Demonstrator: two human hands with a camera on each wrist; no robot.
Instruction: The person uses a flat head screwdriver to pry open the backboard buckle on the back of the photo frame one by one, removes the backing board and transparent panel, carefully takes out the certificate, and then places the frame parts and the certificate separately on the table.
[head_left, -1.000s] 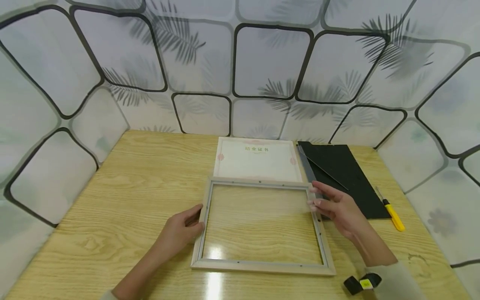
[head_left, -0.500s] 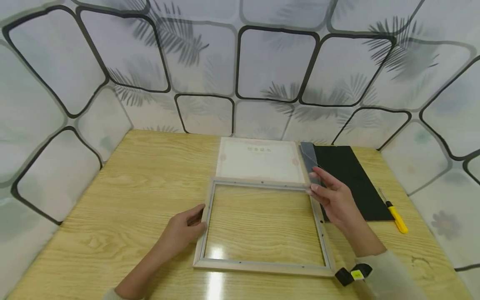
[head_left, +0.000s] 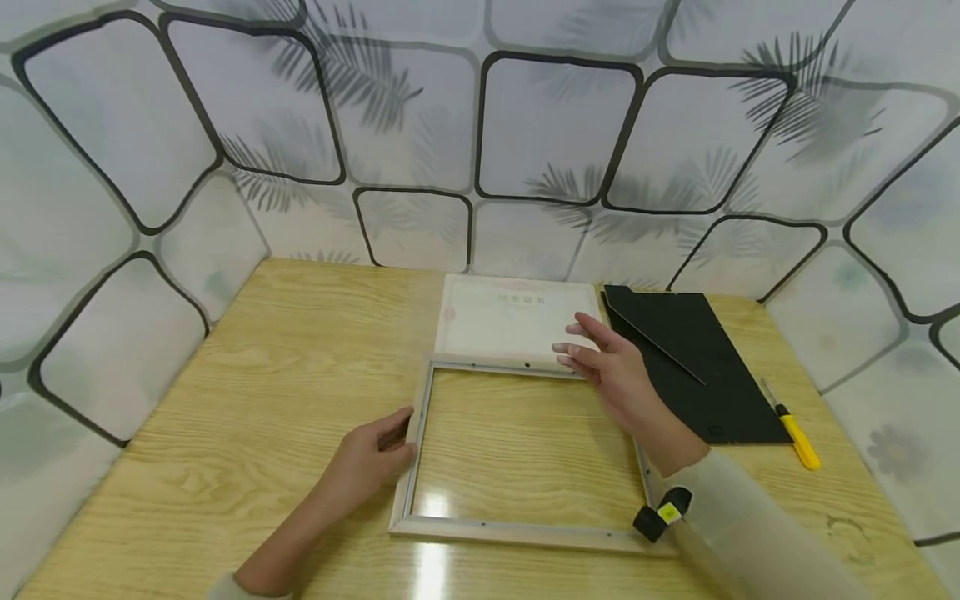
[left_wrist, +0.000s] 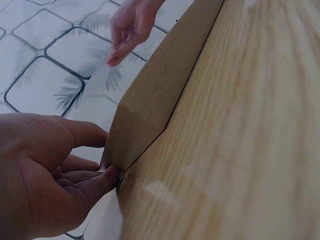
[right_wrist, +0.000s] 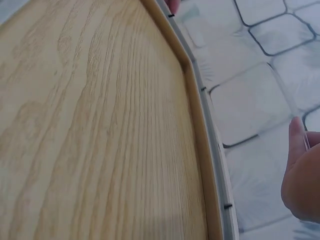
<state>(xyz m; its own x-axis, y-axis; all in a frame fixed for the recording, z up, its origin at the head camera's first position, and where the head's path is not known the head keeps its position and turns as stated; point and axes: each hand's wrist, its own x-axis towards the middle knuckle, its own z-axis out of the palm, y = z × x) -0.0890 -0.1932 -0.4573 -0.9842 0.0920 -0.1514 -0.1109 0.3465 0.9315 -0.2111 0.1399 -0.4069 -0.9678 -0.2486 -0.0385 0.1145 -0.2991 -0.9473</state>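
Observation:
A pale wooden picture frame (head_left: pixel 525 536) lies on the table, its opening showing bare wood grain. My left hand (head_left: pixel 365 462) grips its left side, thumb and fingers at the rail, as the left wrist view also shows. Over the frame's far right corner, my right hand (head_left: pixel 618 383) pinches the edge of a clear sheet (right_wrist: pixel 287 97) between thumb and fingers. The see-through sheet is faint in the head view, hazing the white certificate (head_left: pixel 517 321) behind the frame. In the right wrist view, that hand is beyond the frame's inner rail.
To the right of the certificate lies a black backing board (head_left: pixel 723 358) with a thin diagonal edge across it. A yellow-handled screwdriver (head_left: pixel 801 443) rests beside it. A patterned wall covering (head_left: pixel 555 125) closes off the table's back and sides.
My right hand has moved left and slightly away from me with the clear sheet, off the black board's left edge. The left hand keeps its place on the frame.

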